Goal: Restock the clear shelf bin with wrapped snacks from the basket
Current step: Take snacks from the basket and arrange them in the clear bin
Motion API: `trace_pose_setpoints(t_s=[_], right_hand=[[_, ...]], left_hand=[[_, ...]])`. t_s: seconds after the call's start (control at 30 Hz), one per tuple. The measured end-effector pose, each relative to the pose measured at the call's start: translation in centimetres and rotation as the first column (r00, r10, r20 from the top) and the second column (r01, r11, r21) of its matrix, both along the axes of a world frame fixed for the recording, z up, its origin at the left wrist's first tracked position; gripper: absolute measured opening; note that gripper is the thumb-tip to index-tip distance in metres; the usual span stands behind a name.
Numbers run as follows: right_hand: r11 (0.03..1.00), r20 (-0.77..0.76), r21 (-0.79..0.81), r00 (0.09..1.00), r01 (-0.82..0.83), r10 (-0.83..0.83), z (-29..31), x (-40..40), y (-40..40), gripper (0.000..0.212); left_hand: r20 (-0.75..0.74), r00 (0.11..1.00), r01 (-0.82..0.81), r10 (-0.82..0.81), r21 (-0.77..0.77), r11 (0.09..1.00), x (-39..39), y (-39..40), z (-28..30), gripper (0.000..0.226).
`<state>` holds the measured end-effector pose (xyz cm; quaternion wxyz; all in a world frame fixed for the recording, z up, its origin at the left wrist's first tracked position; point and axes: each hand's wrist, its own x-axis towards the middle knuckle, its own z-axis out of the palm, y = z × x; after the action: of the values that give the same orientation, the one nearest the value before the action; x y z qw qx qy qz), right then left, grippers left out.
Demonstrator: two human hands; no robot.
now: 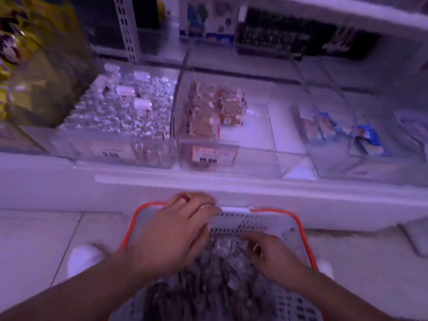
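Both hands reach into the basket [301,224] of wrapped snacks [215,269]: left hand [176,230] spread flat, right hand [268,253] curled on wrappers; the clear bin [231,156] sits far

A white shelf [231,184] carries clear bins side by side: the left bin [115,144] is heaped with silver-wrapped snacks, the middle bin [231,156] holds a few brown packs, the right bin [347,163] blue packets. Below, a red-rimmed basket [301,225] sits on the tiled floor [34,239]
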<state>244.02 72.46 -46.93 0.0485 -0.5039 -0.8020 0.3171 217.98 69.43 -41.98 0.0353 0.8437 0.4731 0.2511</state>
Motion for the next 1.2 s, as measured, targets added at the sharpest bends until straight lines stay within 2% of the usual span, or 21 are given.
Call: trace_pose_setpoints(t_s=[0.03, 0.1, 0.17, 0.2, 0.27, 0.37, 0.4, 0.5, 0.57, 0.67, 0.73, 0.8, 0.9, 0.93, 1.0, 1.1, 1.17, 1.2], right_hand=[[0.981, 0.118, -0.191, 0.993, 0.016, 0.007, -2.3, 1.3, -0.6, 0.024], [0.914, 0.274, -0.398, 0.961, 0.082, 0.033, -5.9, 3.7, -2.0, 0.032], [0.881, 0.287, -0.459, 0.958, 0.116, 0.024, -8.7, 5.0, -3.1, 0.037], [0.878, 0.265, -0.464, 0.964, 0.118, 0.011, -10.1, 5.4, -3.5, 0.034], [0.894, 0.339, -0.402, 0.939, 0.2, -0.058, -12.5, 5.3, -4.4, 0.04], [0.911, 0.532, -0.34, 0.846, 0.234, -0.019, -16.0, 4.5, -5.3, 0.079], [0.931, 0.538, -0.291, 0.842, 0.222, -0.033, -17.1, 4.0, -5.2, 0.085], [0.965, 0.447, -0.165, 0.888, 0.204, -0.111, -19.4, 2.3, -4.5, 0.081], [0.966, 0.464, -0.181, 0.882, 0.186, -0.083, -20.8, 1.5, -4.0, 0.084], [0.954, 0.465, -0.242, 0.884, 0.178, -0.047, -22.5, 0.6, -3.3, 0.093], [0.941, 0.439, -0.279, 0.897, 0.19, -0.051, -23.3, 0.0, -2.7, 0.098], [0.945, 0.454, -0.263, 0.889, 0.196, -0.058, -23.6, -0.5, -2.3, 0.093], [0.966, 0.462, -0.182, 0.884, 0.181, -0.078, -23.7, -0.5, -2.1, 0.083], [0.975, 0.46, -0.159, 0.886, 0.155, -0.065, -23.6, -0.2, -2.2, 0.08], [0.984, 0.437, -0.139, 0.898, 0.115, -0.043, -23.5, 0.6, -2.5, 0.079], [0.966, 0.287, -0.162, 0.946, 0.2, -0.148, -23.3, 1.8, -2.5, 0.066], [0.874, 0.165, -0.307, 0.925, 0.378, -0.342, -22.9, 2.5, -1.9, 0.046], [0.769, 0.116, -0.433, 0.875, 0.471, -0.471, -22.7, 2.8, -1.5, 0.038]], left_hand=[[-0.081, 0.996, 0.029, -0.039, -0.118, 0.993, 0.2, -1.2, -2.0, 0.028], [-0.271, 0.953, 0.007, -0.138, -0.436, 0.9, -0.1, -3.4, -6.1, 0.036], [-0.406, 0.885, -0.107, -0.227, -0.652, 0.751, -1.1, -4.9, -9.9, 0.048], [-0.448, 0.863, -0.169, -0.235, -0.694, 0.7, -1.3, -5.3, -11.5, 0.053], [-0.504, 0.838, -0.256, -0.209, -0.701, 0.666, -0.9, -5.4, -14.1, 0.056], [-0.526, 0.84, -0.314, -0.133, -0.672, 0.671, 2.1, -4.6, -17.6, 0.05], [-0.512, 0.855, -0.339, -0.076, -0.664, 0.667, 3.2, -4.1, -18.5, 0.048], [-0.449, 0.89, -0.399, 0.075, -0.689, 0.605, 6.1, -3.3, -21.5, 0.052], [-0.455, 0.888, -0.411, 0.071, -0.715, 0.565, 7.2, -3.7, -23.5, 0.06], [-0.473, 0.881, -0.386, -0.021, -0.743, 0.547, 7.3, -4.8, -25.8, 0.051], [-0.439, 0.898, -0.357, -0.023, -0.761, 0.542, 7.1, -5.1, -26.6, 0.053], [-0.425, 0.905, -0.356, 0.021, -0.728, 0.587, 7.2, -4.8, -27.1, 0.055], [-0.448, 0.894, -0.306, -0.007, -0.622, 0.721, 8.2, -3.5, -27.5, 0.058], [-0.44, 0.897, -0.272, -0.048, -0.633, 0.725, 8.7, -3.0, -27.6, 0.06], [-0.442, 0.888, -0.25, -0.126, -0.693, 0.676, 9.8, -2.2, -27.9, 0.063], [-0.462, 0.876, -0.28, -0.138, -0.721, 0.634, 11.0, -2.0, -28.0, 0.056], [-0.439, 0.885, -0.247, -0.153, -0.723, 0.646, 11.3, -2.5, -27.7, 0.059], [-0.424, 0.889, -0.225, -0.172, -0.733, 0.642, 11.1, -2.7, -27.6, 0.063]])
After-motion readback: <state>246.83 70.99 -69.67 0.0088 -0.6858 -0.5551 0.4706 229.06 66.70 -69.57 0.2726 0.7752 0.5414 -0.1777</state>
